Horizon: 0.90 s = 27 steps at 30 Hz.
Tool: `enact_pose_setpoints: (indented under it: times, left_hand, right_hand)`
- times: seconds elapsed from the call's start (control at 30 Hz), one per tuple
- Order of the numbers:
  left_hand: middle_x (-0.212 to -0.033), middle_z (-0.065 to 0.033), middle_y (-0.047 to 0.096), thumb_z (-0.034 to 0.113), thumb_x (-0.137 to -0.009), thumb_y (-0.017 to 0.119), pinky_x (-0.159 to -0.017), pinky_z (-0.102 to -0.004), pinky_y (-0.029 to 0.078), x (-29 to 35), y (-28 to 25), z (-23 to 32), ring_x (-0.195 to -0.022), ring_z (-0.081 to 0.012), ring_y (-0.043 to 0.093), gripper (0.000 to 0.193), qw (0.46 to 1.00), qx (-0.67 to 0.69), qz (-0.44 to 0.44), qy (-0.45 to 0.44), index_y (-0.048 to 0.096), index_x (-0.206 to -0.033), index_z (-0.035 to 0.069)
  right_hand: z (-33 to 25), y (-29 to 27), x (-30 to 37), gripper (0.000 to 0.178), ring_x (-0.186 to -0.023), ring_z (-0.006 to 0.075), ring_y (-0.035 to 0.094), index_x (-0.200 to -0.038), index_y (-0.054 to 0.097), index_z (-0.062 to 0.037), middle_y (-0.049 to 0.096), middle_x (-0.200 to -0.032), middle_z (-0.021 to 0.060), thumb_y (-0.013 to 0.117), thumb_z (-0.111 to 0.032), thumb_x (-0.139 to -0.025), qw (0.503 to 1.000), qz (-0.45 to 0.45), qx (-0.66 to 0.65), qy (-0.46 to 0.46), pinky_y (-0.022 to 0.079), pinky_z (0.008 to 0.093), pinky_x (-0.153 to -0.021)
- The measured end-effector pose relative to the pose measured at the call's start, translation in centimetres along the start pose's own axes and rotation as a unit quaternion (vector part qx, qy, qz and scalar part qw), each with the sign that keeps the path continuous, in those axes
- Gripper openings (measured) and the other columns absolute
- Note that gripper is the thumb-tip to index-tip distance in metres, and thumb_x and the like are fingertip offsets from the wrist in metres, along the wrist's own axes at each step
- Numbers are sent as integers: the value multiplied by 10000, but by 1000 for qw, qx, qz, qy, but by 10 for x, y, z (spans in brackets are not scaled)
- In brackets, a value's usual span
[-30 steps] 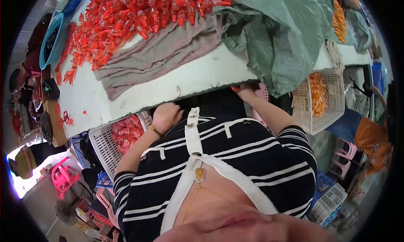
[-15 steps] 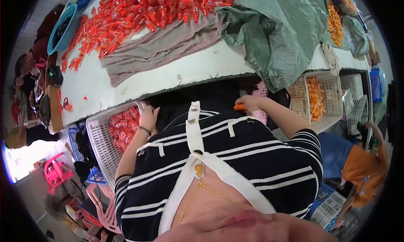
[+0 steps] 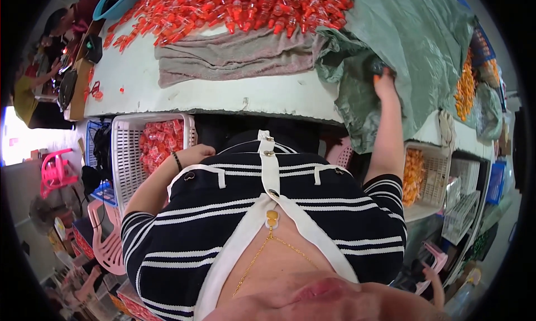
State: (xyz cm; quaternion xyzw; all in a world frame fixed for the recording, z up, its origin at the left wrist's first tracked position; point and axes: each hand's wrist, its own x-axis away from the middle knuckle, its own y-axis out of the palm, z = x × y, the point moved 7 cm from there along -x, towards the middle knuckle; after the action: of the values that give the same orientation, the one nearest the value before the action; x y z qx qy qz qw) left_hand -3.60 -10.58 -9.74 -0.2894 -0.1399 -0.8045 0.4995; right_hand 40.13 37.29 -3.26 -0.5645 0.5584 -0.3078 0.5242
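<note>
My right hand (image 3: 384, 85) reaches over the table onto the green plastic sheet (image 3: 421, 58). Its fingers close on a small orange piece (image 3: 377, 78), mostly hidden by the fingers. Just beyond the fingertips is a dark, shiny spot, too unclear to name. My left hand (image 3: 199, 152) is low at my front, beside a white crate (image 3: 124, 148) of red pieces (image 3: 159, 139) that look wrapped in clear plastic. The fingers of this hand are largely out of sight, and no held thing shows.
Red pieces with clear parts (image 3: 251, 8) lie heaped on the white table (image 3: 223, 97), behind a crumpled grey-pink towel (image 3: 234, 58). Another crate (image 3: 427, 209) at right holds orange pieces (image 3: 413, 170). Far left, people sit near a pink stool (image 3: 57, 173).
My right hand has risen from beside my lap, forward onto the green sheet, with the orange piece. My left hand has drawn back from the crate's edge toward my body.
</note>
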Motion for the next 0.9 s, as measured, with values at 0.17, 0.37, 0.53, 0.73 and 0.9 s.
enact_pose_setpoints:
  times: [0.17, 0.37, 0.53, 0.73, 0.9]
  left_hand:
    - [-875, -160, 637, 295, -851, 607, -709, -394, 482, -40, -40, 97, -791, -312, 605, 284, 897, -443, -2, -8, 585, -927, 23]
    - [-925, -146, 637, 296, -870, 596, -753, -366, 476, -65, -189, 196, -857, -232, 617, 354, 891, -230, 363, 143, 587, -1103, 29]
    - [-1216, -191, 551, 390, -854, 602, -942, -437, 444, -153, -287, 237, -1134, -376, 515, 471, 757, -343, 523, 186, 539, -1250, 143]
    - [-1206, -195, 533, 331, -842, 634, -947, -472, 411, -194, -278, 244, -1138, -374, 488, 486, 685, -384, 617, 51, 489, -1255, 119]
    - [-1147, -171, 564, 220, -799, 655, -939, -442, 400, -185, -219, 227, -1105, -329, 502, 443, 688, -397, 570, 208, 514, -1210, 135]
  right_hand:
    - [192, 11, -87, 739, -1357, 333, 294, -1371, 396, -22, 356, -1446, 172, 530, -536, -857, 986, 139, 16, -85, 247, 385, -1108]
    - [22, 19, -57, 786, -1384, 311, 237, -1402, 360, -65, 304, -1480, 154, 516, -594, -843, 994, 83, -38, -63, 194, 385, -1125]
    - [16, 31, -34, 752, -1327, 346, 338, -1393, 385, -96, 393, -1426, 156, 506, -597, -846, 992, 82, 40, 91, 313, 433, -1057]
    - [-75, 23, 14, 566, -1117, 414, 493, -1265, 510, -173, 562, -1206, 178, 575, -533, -834, 994, 12, 39, 106, 414, 496, -906]
    - [-122, 20, 31, 377, -1024, 370, 532, -1150, 576, -172, 591, -1043, 128, 650, -359, -831, 997, 65, -36, 7, 403, 505, -906]
